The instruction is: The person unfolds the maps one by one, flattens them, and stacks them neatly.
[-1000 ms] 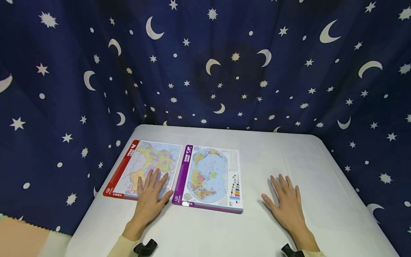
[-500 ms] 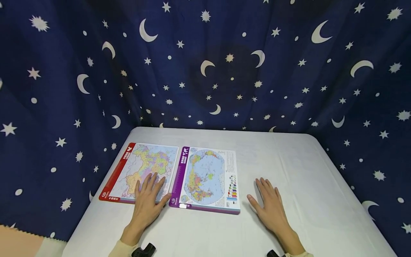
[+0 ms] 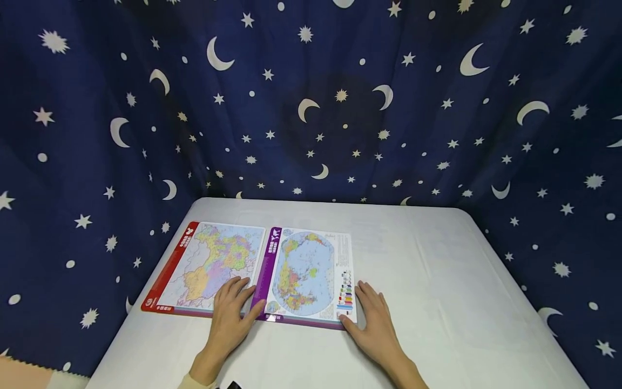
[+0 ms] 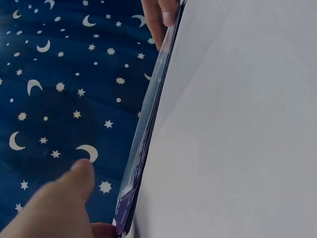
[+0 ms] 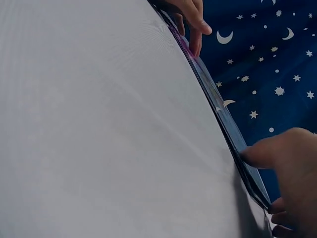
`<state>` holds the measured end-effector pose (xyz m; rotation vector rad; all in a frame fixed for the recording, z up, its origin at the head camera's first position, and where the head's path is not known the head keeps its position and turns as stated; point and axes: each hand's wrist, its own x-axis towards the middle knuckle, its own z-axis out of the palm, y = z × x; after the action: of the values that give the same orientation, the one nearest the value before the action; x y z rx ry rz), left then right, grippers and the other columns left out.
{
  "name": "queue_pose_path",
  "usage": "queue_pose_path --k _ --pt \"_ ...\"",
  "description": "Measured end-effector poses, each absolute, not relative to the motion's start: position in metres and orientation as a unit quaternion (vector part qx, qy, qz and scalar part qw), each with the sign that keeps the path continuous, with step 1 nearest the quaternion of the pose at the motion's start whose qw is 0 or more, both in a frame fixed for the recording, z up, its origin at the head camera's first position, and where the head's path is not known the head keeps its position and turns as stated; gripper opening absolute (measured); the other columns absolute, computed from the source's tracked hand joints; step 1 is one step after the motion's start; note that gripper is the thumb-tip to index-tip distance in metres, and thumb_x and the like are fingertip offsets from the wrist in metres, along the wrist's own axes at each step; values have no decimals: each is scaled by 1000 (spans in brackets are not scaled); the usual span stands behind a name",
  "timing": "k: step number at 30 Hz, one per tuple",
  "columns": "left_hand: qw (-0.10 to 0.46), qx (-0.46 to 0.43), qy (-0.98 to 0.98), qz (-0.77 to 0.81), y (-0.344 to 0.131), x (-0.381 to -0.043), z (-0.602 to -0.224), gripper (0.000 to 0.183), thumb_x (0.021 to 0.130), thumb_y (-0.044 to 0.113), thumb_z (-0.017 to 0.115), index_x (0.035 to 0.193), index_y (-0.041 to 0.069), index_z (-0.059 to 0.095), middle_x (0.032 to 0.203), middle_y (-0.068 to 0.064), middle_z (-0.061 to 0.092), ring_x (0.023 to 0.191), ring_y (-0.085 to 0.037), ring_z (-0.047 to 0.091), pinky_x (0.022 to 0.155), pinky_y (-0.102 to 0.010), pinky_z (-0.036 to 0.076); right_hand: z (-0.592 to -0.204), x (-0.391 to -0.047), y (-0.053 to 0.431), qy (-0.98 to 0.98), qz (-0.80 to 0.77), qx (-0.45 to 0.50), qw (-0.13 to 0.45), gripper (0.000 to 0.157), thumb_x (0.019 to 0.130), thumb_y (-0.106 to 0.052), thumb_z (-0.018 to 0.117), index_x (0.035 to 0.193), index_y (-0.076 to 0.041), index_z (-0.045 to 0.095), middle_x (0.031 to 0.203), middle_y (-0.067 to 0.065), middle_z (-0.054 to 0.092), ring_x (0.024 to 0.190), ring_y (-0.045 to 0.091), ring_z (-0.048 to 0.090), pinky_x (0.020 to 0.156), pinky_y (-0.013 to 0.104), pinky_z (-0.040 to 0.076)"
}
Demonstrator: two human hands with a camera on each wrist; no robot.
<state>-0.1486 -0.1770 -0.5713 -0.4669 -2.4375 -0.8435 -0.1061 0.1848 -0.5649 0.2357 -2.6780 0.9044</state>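
Right hand [image 3: 376, 330]: fingers loosely extended along the right edge of the purple-edged map stack [image 3: 311, 275], thumb at its lower right corner; whether it presses cannot be told.
Left hand [image 3: 228, 319]: relaxed, gripping nothing; fingers over the lower right of the red-edged map stack [image 3: 214, 259], thumb near the purple strip.
Map stacks: side by side, flat, lower centre-left of the frame; white table [image 3: 413, 259] beneath; starry blue cloth [image 3: 272, 48] behind.
Hard to see: left fingertips in the left wrist view, cut off at bottom; small map print, unreadable.
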Motion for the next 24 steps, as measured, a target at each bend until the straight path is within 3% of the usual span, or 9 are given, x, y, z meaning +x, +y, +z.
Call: queue_pose_path --k 7,12,15,19,24 --pt "280 -183 -881 -335 -173 -148 -571 41 78 18 91 111 -2 77 127 -17 72 128 -43 55 106 -56 34 -565 -107 182 -918 345 71 182 73 81 -20 89 143 4 59 151 16 57 141 36 51 113 51 39" --pt "283 -181 -877 -344 -172 -148 -569 45 73 7 94 112 -4 77 120 -14 73 120 -38 57 106 -46 35 -565 -109 182 -901 389 45 186 65 79 -12 92 137 -1 64 128 7 67 110 20 60 89 34 53" --pt "283 -167 -878 -349 -171 -148 -568 46 71 8 96 112 0 77 113 -11 71 111 -27 56 100 -36 37 -565 -110 182 -889 424 36 170 63 81 -9 90 138 -2 63 103 -1 68 86 12 58 73 24 51" --pt "275 -161 -876 -361 -170 -148 -567 47 69 6 96 112 2 77 88 -2 65 86 -10 46 80 -24 34 -565 -110 182 -876 459 36 147 61 87 -6 85 141 0 59 74 -9 60 61 3 50 57 20 43" --pt "236 -150 -884 -375 -169 -146 -568 49 75 4 92 120 2 74 68 13 55 70 -4 39 69 -23 32 -564 -109 183 -872 470 28 135 60 90 -9 83 143 0 57 63 -13 55 53 0 44 53 20 39"
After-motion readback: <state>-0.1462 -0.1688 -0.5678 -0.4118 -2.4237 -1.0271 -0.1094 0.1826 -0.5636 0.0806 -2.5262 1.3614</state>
